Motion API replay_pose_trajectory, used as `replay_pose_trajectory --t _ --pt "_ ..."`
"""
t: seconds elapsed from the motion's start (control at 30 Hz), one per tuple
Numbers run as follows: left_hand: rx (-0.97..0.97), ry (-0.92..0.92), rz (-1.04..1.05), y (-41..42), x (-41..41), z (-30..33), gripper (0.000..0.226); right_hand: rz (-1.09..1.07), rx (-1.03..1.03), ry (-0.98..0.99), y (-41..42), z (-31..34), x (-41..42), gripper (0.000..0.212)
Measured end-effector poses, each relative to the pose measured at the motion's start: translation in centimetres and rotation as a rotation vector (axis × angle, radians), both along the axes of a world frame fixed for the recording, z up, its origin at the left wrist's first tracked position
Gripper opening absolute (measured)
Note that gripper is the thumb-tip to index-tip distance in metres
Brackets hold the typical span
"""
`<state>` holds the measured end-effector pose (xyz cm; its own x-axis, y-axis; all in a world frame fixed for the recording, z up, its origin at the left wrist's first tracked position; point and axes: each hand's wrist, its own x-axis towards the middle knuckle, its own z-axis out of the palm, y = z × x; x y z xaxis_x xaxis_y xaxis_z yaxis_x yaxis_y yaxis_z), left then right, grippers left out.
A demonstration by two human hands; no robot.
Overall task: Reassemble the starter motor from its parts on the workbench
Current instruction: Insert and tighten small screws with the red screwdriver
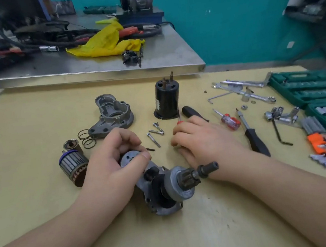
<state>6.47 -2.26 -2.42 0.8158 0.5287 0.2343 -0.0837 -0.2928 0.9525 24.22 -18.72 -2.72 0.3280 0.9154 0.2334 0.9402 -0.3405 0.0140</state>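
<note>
From the head camera, the left hand (114, 156) is curled over the far end of the partly assembled starter housing (161, 190), fingers bent and thumb pressed across the round metal plate (129, 157) at that end, so the hand is clamped on the housing. The housing lies on the tan workbench (190, 232) between the two forearms, its pinion gear and shaft (202, 170) pointing toward the right wrist.

The right hand (198, 139) rests on the bench just right of the left, fingers drawn together around a thin tool with a red tip (179, 121) that sticks up past the knuckles; what kind of tool it is cannot be told. Its fingertips touch the bench surface.

Between the hands lie three silver bolts (155, 133) and a small dark pin (151, 149), the pin just beyond the left thumb. Beyond the left hand sit a grey cast end cover (112, 114) and a coiled spring (86, 138); to its left lie the armature (73, 168) and a small cylindrical part (71, 145). Beyond the right hand stands the black cylindrical motor body (166, 100), upright with two studs on top. A black-handled tool (193, 112) lies just behind the right hand's knuckles. Further right are a small red-handled screwdriver (228, 121), a long black-handled screwdriver (253, 135), loose wrenches, an orange-holdered hex key set (323, 145) and green socket cases (312, 86).
</note>
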Motion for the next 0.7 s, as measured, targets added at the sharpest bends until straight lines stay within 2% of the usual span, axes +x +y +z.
replay_pose_trajectory --t 0.23,0.47,0.57,0.7 --pt "-0.038 -0.02 -0.034 0.0 -0.1 -0.1 0.01 -0.151 0.056 0.001 2.1 2.3 0.2 0.032" --pt "-0.06 -0.017 -0.034 0.1 -0.3 -0.2 0.023 -0.303 -0.272 -0.128 8.2 3.1 2.9 0.043" --pt "-0.045 -0.021 -0.032 0.1 -0.4 -0.2 0.021 -0.285 -0.33 -0.17 9.4 3.0 3.1 0.044" --pt "-0.059 -0.04 -0.044 0.1 -0.3 0.0 0.018 -0.255 -0.335 -0.205 9.8 2.7 3.1 0.035"
